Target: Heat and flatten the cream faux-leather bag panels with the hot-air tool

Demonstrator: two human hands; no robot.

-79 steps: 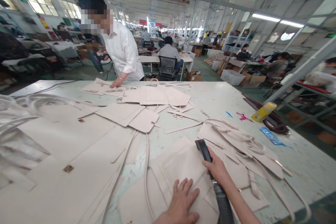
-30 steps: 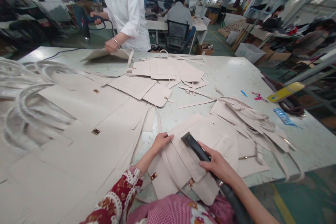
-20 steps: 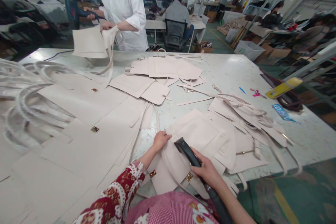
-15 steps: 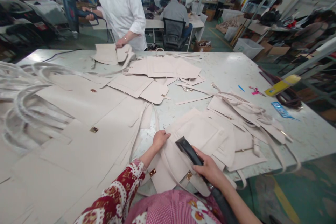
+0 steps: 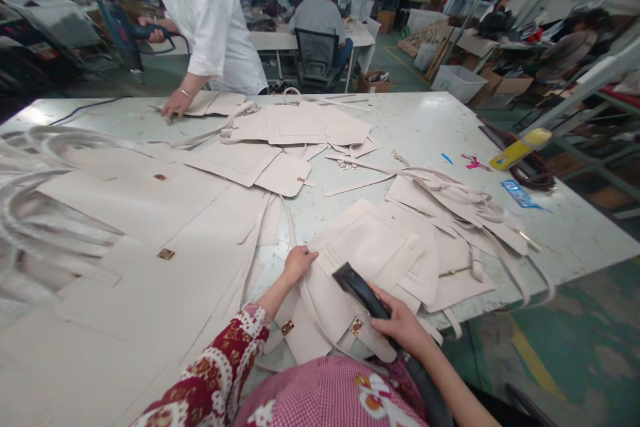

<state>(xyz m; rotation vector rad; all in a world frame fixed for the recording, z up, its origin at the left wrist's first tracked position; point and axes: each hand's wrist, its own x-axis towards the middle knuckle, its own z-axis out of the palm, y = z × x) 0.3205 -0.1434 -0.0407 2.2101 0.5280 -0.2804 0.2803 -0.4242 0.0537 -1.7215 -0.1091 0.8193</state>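
Note:
My left hand [image 5: 299, 263] is closed in a pinch at the left edge of a cream leather-like bag panel [image 5: 367, 240]; a thin strap [image 5: 309, 297] runs beneath it. In my right hand [image 5: 403, 323] is a black handheld tool [image 5: 361, 288] with a broad flat tip and a thick dark hose-like tail. Its tip is over the panel, and I cannot tell whether it touches. Gold-coloured clasps [image 5: 355, 326] show on the cream pieces close to my body.
Large cream pieces [image 5: 200, 307] with pale wrapped handles [image 5: 45, 227] cover the table's left side. More strapped panels [image 5: 450, 207] lie right. A yellow can [image 5: 521, 149] and blue packet [image 5: 523, 195] sit near the right edge. Opposite, a co-worker [image 5: 210, 20] holds a heat-gun-like tool [image 5: 123, 37].
The view has shifted slightly, moving most things leftward. The co-worker's free hand has moved left and down, and the cream piece there now lies flatter. My hands keep nearly the same pose.

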